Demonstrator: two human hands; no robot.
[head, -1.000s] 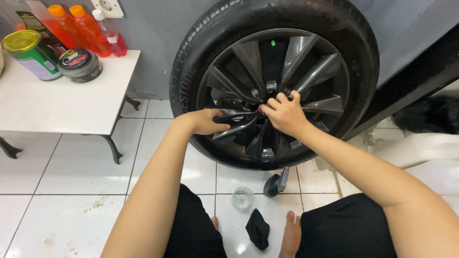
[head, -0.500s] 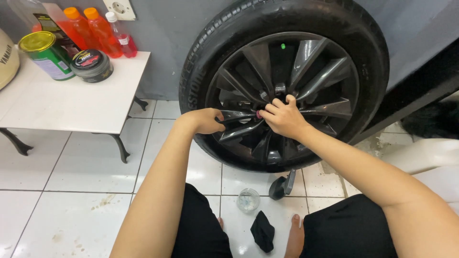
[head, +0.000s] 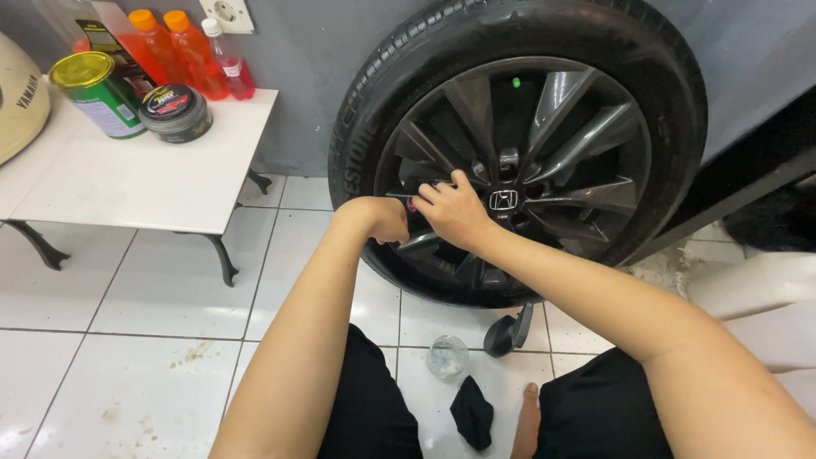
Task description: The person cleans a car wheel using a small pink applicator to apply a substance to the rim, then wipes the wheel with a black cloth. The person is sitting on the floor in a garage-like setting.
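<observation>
Both hands have shifted left along the rim: near, black cloth (head: 472, 412) on open tiles; farther, left hand (head: 384, 219) curled against a spoke, right hand (head: 455, 212) pinching a small dark tool at the wheel (head: 544, 127); table (head: 153, 183) far left.

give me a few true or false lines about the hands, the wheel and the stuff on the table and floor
1. Both hands, left hand and right hand, are at the wheel spokes. True.
2. The black cloth lies on the table. False: it lies on the floor tiles.
3. Orange bottles stand on the white table. True.
4. The green can sits on the floor. False: it is on the table.
5. A small clear container sits on the floor. True.
</observation>
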